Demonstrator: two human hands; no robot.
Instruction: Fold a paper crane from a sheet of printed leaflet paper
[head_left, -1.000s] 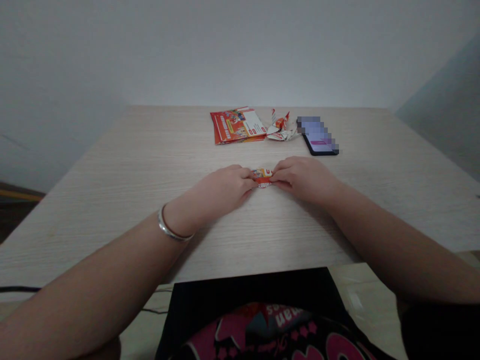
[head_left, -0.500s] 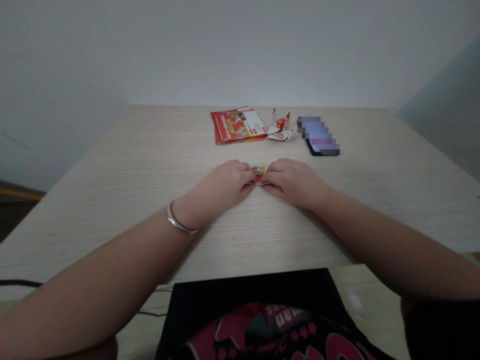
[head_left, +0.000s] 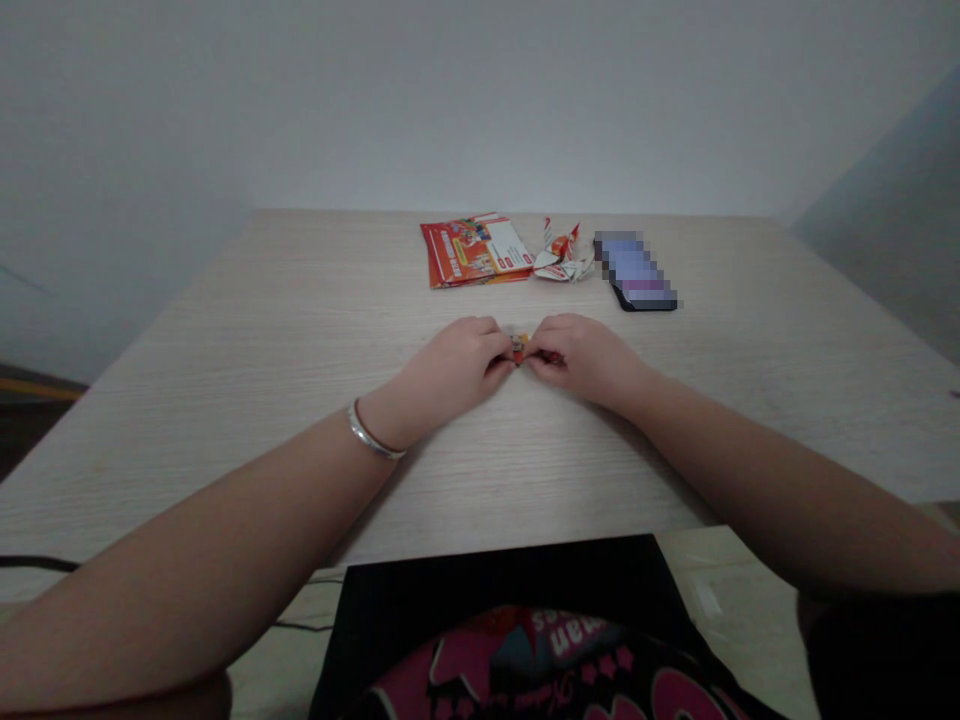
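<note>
Between my two hands is a small piece of printed paper (head_left: 518, 346), red and yellow with some white. My left hand (head_left: 463, 368) pinches its left side and my right hand (head_left: 581, 358) pinches its right side. Both sets of fingertips nearly meet at the paper's near edge, low over the table. A bit of red shows beneath my right fingers. My fingers hide most of the paper, so its full shape cannot be made out.
Beyond my hands lies a stack of red and white printed leaflets (head_left: 476, 255). Touching its right side is a folded paper shape (head_left: 562, 258) in red and white. A phone (head_left: 637, 272) rests further right on the pale wooden table (head_left: 300, 330), which meets a wall.
My fingertips have drawn closer together, and less of the paper shows between them. Its patterned near edge has been folded or covered. The left wrist has shifted slightly right.
</note>
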